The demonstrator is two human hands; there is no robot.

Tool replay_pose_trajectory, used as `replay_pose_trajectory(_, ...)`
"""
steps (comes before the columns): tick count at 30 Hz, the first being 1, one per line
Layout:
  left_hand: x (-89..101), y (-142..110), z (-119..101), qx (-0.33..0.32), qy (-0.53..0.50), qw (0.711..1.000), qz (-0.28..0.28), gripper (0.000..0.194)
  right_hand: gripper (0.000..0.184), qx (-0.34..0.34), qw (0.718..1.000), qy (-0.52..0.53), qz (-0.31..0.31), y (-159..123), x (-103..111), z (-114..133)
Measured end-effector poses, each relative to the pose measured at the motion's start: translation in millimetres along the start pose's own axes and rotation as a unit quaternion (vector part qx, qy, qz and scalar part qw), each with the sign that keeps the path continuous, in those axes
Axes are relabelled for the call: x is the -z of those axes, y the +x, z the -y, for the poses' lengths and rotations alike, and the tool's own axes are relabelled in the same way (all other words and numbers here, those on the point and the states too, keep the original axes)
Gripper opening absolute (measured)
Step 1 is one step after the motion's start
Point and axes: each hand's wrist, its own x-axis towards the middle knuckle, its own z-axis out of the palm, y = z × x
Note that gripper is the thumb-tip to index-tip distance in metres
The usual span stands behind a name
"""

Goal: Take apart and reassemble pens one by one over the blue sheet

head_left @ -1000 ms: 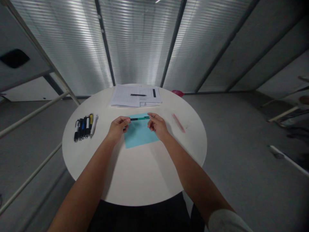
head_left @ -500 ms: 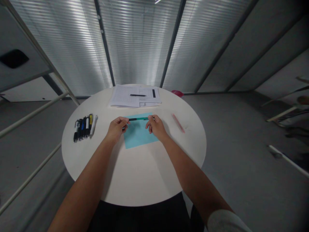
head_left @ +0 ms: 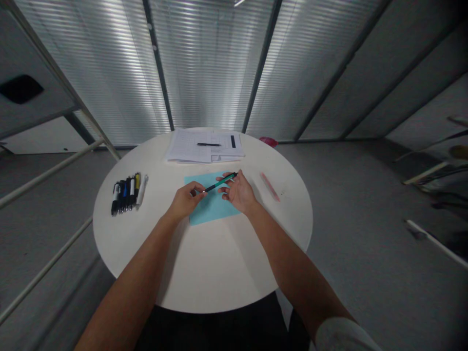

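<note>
A slim green-and-black pen is held slanted above a light blue sheet of paper, its right end higher in the picture. My left hand pinches the pen's lower end between thumb and fingers. At the upper end is my right hand, palm turned partly up, with the thumb at the pen's tip and a finger behind its barrel. The other fingers of that hand are loosely curled over the blue sheet. Both hands partly cover the sheet.
On the round white table, several pens lie in a row at left. A pinkish pen-like stick lies at right. Behind are papers with a black pen on top. A metal frame stands at left.
The pen has gone from nearly level to slanted, its left end moving down and right with my left hand. My right hand has turned its palm more upward and its fingers have loosened.
</note>
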Motion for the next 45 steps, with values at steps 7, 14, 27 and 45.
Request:
replay_pose_trajectory(7,13.0,-0.2,5.7,-0.09,0.076,0.99,0.082,0.035,0.053,0.047,0.997,0.056,-0.001,-4.2,7.9,6.2)
replay_pose_trajectory(14,21.8,8.3,27.7,-0.09,0.206,0.974,0.015,0.02,0.042,0.107,0.989,0.095,-0.031,-1.6,20.9,8.8)
replay_pose_trajectory(27,20.3,7.2,19.8,-0.038,0.381,0.92,0.08,0.026,0.041,0.054,0.984,0.145,-0.089,-1.9,6.7,11.6)
replay_pose_trajectory(45,20.0,6.7,19.5,-0.042,0.41,0.907,0.083,0.027,0.011,0.114,0.974,-0.187,-0.059,-0.5,0.9,-12.0)
